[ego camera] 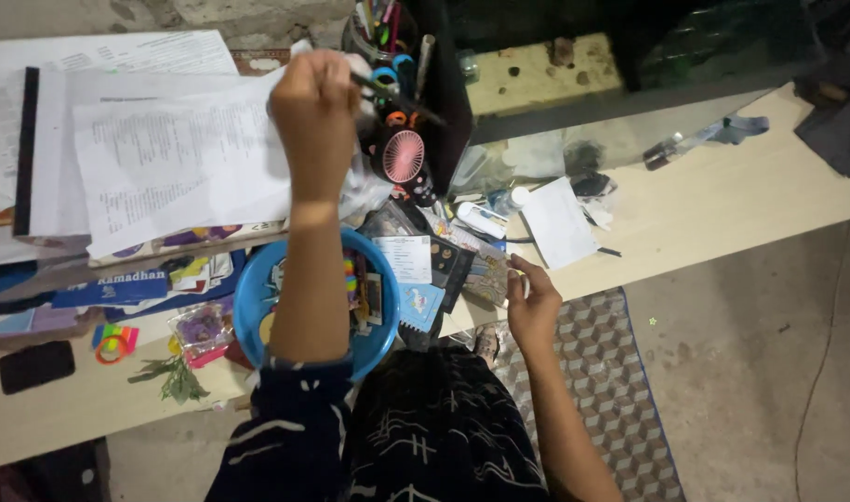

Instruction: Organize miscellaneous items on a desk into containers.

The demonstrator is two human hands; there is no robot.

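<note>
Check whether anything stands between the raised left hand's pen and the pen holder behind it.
Nothing visible does. The left hand grips a dark pen whose tip lies right at the pen holder, over the scissors handles. The pink fan sits lower, out of the way.

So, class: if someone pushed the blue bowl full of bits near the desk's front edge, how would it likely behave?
The blue bowl would probably slide rather than roll, resting on its base. It looks like light plastic, though its load adds weight. It sits near the desk edge under the left hand's forearm, so a forward push might tip it off.
</note>
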